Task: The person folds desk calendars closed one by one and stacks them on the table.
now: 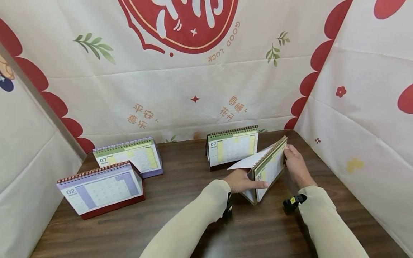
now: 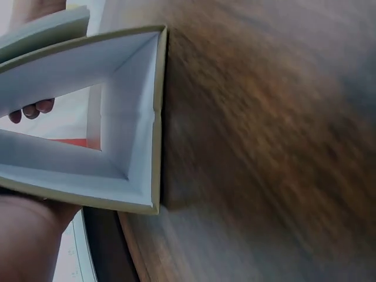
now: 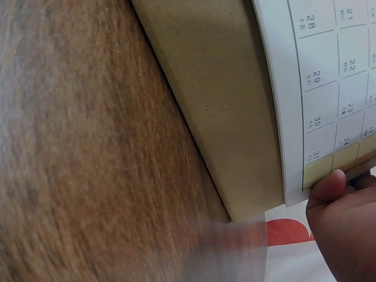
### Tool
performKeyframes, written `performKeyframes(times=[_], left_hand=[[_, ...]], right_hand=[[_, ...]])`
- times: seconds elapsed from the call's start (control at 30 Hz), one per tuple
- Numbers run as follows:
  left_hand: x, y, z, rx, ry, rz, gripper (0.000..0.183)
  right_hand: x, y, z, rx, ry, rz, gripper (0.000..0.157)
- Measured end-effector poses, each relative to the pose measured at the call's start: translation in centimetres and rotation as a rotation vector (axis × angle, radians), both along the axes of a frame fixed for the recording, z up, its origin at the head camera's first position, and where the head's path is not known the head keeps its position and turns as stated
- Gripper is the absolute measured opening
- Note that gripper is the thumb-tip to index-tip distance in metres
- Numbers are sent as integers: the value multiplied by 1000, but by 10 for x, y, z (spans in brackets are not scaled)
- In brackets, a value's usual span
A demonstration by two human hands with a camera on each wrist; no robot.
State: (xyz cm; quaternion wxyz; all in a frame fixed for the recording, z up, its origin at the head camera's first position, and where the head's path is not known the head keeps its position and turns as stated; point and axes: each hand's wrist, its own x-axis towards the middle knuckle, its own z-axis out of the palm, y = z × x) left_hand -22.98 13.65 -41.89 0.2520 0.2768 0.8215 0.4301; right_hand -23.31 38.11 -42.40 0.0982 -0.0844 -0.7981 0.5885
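Note:
Both hands are on a tan-based spiral desk calendar [image 1: 271, 168] showing month 07, set at a slant on the table's right side. My left hand [image 1: 241, 181] grips its near end, thumb across the front pages and fingers behind. At the far end, my right hand [image 1: 296, 164] pinches the side edge; the right wrist view has the thumb [image 3: 330, 187] on the page corner by date 31. A white sheet [image 1: 250, 159] sticks out behind the coil. In the left wrist view the hollow stand [image 2: 138, 111] shows its open end, with fingertips [image 2: 44, 106] visible through it.
Behind stands another 07 calendar [image 1: 233, 147] with a dark base. On the left, a red-based 02 calendar [image 1: 106, 190] stands in front of a purple-based 07 calendar [image 1: 137, 157]. Printed cloth walls [image 1: 180, 86] enclose the brown table [image 1: 180, 200] at the back and sides.

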Motion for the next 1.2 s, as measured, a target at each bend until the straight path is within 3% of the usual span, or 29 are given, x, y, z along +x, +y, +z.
performKeyframes(times=[0.2,0.4,0.7,0.83,1.03,1.2], left_hand=[[1,2,-3,32,-30,77,76],[2,2,-3,181,-56,105,84],[0,-4,10,333,-91,128,90],[-1,-8,14,417,-172,148,81],[-2,-13,16,592,-390,217,73],[-3,-21,17,691,-496,314,43]], right_hand=[[-2,-3,2,-2,-16,-3,35],[0,-4,3,11,-23,-1,37],[-1,-5,5,17,-31,-12,38],[-1,-4,5,12,-40,-16,41],[-1,-2,2,19,-26,-4,41],[-2,0,1,22,5,12,36]])
